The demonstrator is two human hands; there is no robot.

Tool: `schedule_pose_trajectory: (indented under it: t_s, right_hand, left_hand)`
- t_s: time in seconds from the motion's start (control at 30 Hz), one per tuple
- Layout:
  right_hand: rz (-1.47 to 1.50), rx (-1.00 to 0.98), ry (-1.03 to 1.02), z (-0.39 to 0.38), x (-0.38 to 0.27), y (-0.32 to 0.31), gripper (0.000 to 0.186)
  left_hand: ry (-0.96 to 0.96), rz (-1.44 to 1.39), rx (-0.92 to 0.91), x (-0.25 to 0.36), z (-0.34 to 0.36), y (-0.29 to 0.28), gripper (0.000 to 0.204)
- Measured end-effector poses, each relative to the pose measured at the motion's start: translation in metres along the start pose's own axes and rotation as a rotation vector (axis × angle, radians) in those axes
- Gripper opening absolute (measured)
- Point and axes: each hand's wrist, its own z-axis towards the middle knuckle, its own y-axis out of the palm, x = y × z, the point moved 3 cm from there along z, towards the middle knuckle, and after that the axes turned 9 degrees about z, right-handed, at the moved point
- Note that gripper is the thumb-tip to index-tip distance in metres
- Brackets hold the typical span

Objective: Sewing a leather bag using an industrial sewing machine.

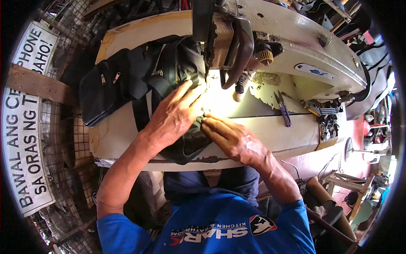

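Black bag [137, 76] looks soft, floppy, best held near its edge; left hand [172, 113] lies flattened on it, right hand [239, 143] unclear.

Glare whitens the machine bed [226, 103] while curved picture edges fade black.

On the left, a white sign [26, 146] is hanging against wire mesh [81, 135], while a pinkish floor [308, 163] is gleaming at right.

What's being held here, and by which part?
The black bag: the right hand appears to pinch its right edge. The left hand lies across its top.
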Motion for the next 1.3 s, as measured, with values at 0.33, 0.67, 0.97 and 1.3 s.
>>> schedule_pose_trajectory:
  t_s: [0.33,0.67,0.97,1.3]
  right_hand:
    - [0.063,-0.003,0.117,0.013,0.019,0.009,0.043]
    - [0.072,0.109,0.122,0.013,0.026,0.014,0.039]
    - [0.157,0.091,0.147,0.004,0.013,0.008,0.051]
    - [-0.033,0.123,-0.124,-0.037,-0.075,0.025,0.041]
  left_hand:
    - [0.043,-0.154,-0.074,-0.046,0.012,0.005,0.046]
    - [0.180,0.169,-0.236,-0.046,-0.022,-0.045,0.043]
    - [0.256,-0.078,-0.200,0.031,-0.023,-0.141,0.011]
    - [0.405,-0.302,-0.553,0.101,-0.044,-0.092,0.016]
